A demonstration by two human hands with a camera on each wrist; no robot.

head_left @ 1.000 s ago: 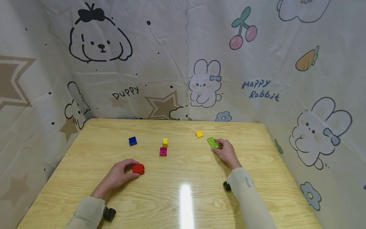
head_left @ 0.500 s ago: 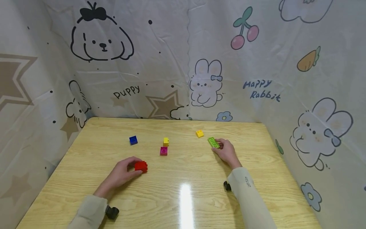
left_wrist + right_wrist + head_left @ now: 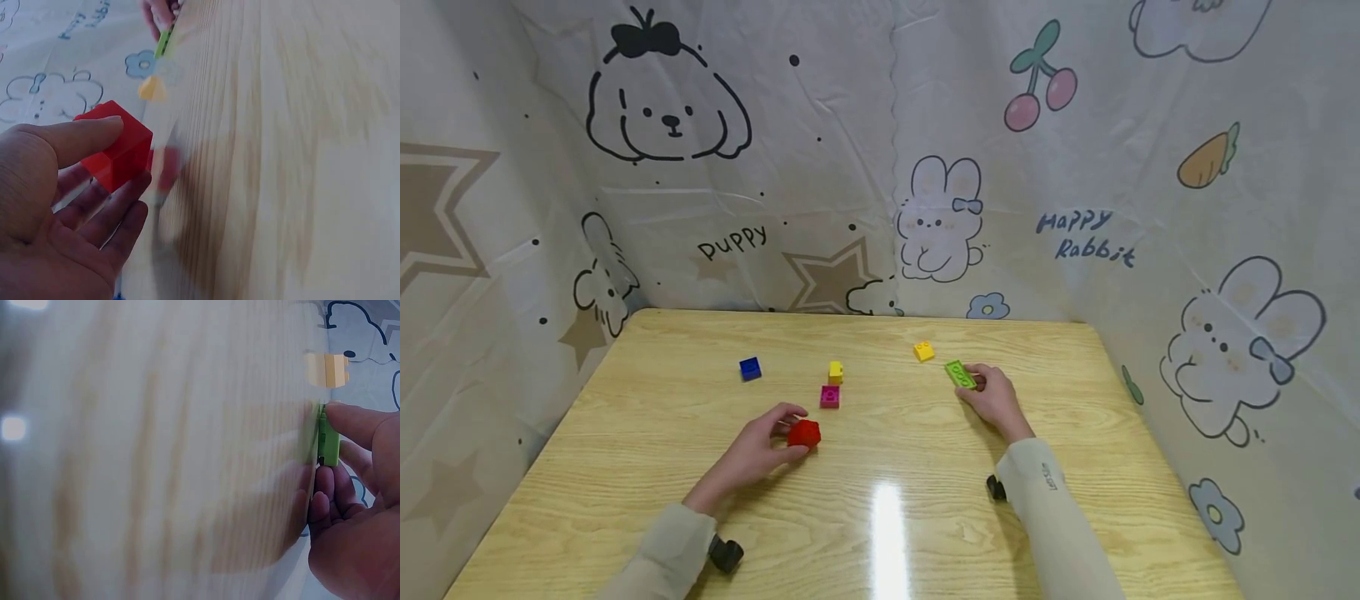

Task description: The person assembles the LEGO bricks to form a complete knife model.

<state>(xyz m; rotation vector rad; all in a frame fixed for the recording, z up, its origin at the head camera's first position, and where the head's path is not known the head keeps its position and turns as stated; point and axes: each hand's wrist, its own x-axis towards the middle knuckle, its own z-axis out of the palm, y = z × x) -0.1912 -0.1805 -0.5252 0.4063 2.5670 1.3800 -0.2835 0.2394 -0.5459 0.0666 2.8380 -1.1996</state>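
Observation:
Between thumb and fingers, my left hand point(image 3: 758, 450) pinches a red toy brick point(image 3: 804, 434) near the middle of the table. In the left wrist view the thumb presses on one side of the red brick point(image 3: 128, 139), and its reflection shows in the tabletop beside it. Farther right, my right hand point(image 3: 996, 402) holds a flat green toy brick point(image 3: 959, 375) by its near right edge. The right wrist view shows the green brick point(image 3: 330, 439) close to the table surface, with the thumb and fingertips around it.
On the wooden table point(image 3: 820, 533) lie a blue brick point(image 3: 750, 368) at the left, a yellow brick point(image 3: 836, 372) just behind a magenta brick point(image 3: 830, 397), and an orange-yellow brick point(image 3: 923, 351) beyond the green one. A printed cloth point(image 3: 820, 192) hangs behind and at both sides.
My left hand has carried the red brick to the right, and the brick has turned, now showing a corner. My right hand stays in place with the green brick.

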